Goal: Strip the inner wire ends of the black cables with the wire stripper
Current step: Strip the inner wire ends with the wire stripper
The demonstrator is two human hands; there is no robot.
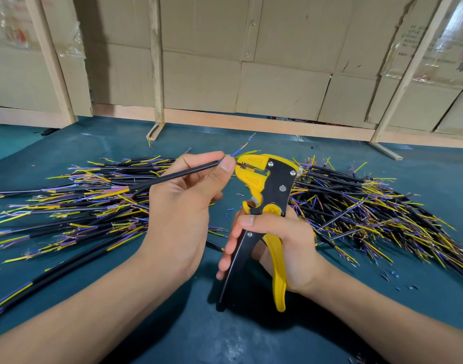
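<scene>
left hand (pixel 183 195): i pinch one black cable (pixel 172 177) near its end, between thumb and forefinger.
cable: smooth round sheath, long axis running from lower left up to the right, thin blue, yellow and copper wire ends (pixel 242 151) fanning out at the stripper's head.
right hand (pixel 275 243): my fingers curl round the wire stripper (pixel 264 206) handles.
stripper: black flat body, yellow plastic jaws, head pointing up and left.
piles (pixel 356 206): cut cables lie on the teal mat (pixel 172 324), both sides.
</scene>
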